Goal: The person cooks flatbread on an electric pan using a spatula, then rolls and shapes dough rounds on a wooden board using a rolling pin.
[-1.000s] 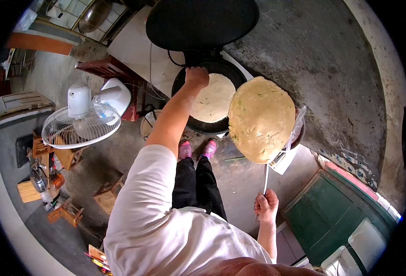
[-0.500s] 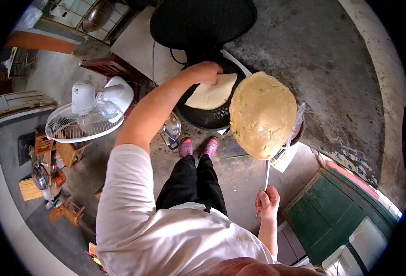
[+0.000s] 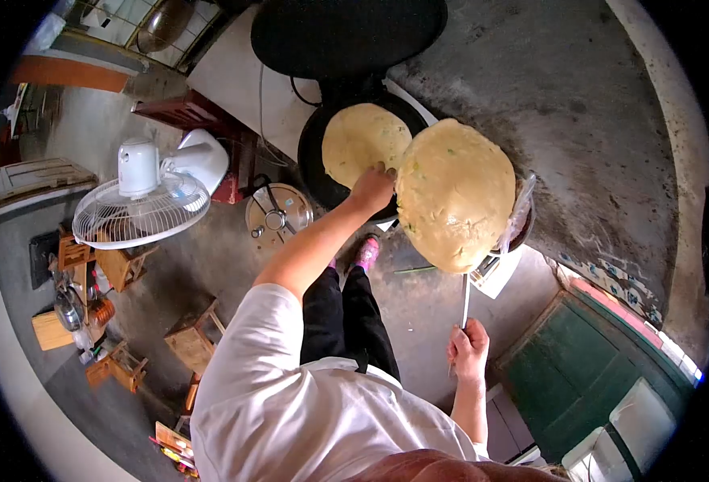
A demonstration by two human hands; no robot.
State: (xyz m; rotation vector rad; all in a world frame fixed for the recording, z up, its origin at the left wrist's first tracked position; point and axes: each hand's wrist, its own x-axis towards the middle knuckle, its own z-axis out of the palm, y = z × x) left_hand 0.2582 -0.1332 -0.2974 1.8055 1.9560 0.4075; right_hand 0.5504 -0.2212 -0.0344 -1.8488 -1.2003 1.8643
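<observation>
A round, pale flatbread (image 3: 364, 140) with green flecks lies flat in the black pan of an open electric griddle (image 3: 314, 173). My left hand (image 3: 372, 191) is at its near right edge, fingers bunched, with the tips at the dough; the exact grip is partly hidden. My right hand (image 3: 468, 347) is closed around a thin stick (image 3: 467, 299). At the stick's far end rests a second, larger flatbread (image 3: 456, 197), glossy and flecked with green. It overlaps the griddle's right side in view and hides whatever supports it.
The griddle's black lid (image 3: 346, 36) stands raised at the back. A white fan (image 3: 142, 210) and a glass pot lid (image 3: 278, 213) are at the left. A grey counter (image 3: 579, 136) lies to the right, above a green cabinet (image 3: 563, 369). Small wooden stools (image 3: 194, 337) stand on the floor.
The flatbread in the griddle was folded up in my left hand and now lies spread out. My left hand has come nearer to me. The right hand has barely moved.
</observation>
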